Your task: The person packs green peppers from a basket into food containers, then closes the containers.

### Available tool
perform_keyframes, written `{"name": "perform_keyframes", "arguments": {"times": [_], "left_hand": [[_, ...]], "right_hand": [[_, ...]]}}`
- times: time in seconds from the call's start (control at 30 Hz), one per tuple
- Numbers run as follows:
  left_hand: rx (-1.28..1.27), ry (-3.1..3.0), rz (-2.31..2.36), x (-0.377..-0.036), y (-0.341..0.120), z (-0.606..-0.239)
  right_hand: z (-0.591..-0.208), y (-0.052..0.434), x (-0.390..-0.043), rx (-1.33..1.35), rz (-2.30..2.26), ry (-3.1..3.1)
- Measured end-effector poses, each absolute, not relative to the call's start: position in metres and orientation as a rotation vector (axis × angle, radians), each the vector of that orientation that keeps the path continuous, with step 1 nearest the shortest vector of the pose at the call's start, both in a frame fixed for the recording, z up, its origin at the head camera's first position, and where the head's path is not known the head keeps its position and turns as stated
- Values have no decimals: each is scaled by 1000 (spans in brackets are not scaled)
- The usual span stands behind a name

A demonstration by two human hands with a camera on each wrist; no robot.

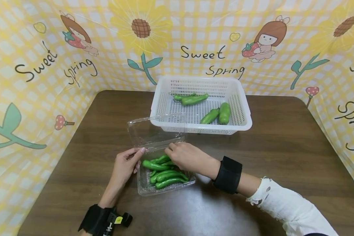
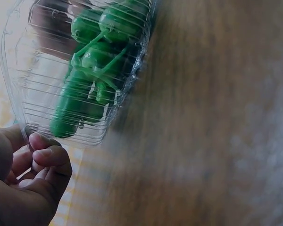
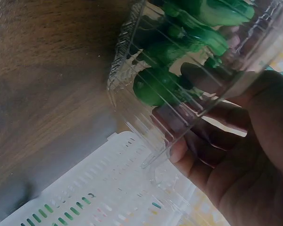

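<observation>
A clear plastic clamshell box lies open on the table with several long green peppers inside. At its back left corner, my left hand pinches the rim between thumb and fingers; the left wrist view shows the fingertips on the box edge. My right hand reaches over the back right of the box, near the hinge. Seen through the ribbed wall in the right wrist view, its thumb and fingers lie either side of a green pepper. From the head, the right fingertips are partly hidden.
Behind the box stands a white slotted basket holding a few green peppers. The raised clear lid overlaps the basket's front left corner in the head view. A yellow checked cloth hangs round the brown table.
</observation>
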State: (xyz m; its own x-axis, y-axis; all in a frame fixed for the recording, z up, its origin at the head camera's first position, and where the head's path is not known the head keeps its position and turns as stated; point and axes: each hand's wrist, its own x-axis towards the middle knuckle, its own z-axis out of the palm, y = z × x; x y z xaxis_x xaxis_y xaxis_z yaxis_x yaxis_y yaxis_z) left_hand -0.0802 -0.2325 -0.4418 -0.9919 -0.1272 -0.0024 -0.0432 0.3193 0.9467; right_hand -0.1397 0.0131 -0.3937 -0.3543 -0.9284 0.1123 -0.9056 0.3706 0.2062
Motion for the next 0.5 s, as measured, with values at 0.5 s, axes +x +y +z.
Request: {"name": "perform_keyframes", "arguments": {"times": [0.5], "left_hand": [[179,-2500,-1780,-79,-233,-442]], "right_hand": [[-396,10,-139,1639,-180,-2458]]}}
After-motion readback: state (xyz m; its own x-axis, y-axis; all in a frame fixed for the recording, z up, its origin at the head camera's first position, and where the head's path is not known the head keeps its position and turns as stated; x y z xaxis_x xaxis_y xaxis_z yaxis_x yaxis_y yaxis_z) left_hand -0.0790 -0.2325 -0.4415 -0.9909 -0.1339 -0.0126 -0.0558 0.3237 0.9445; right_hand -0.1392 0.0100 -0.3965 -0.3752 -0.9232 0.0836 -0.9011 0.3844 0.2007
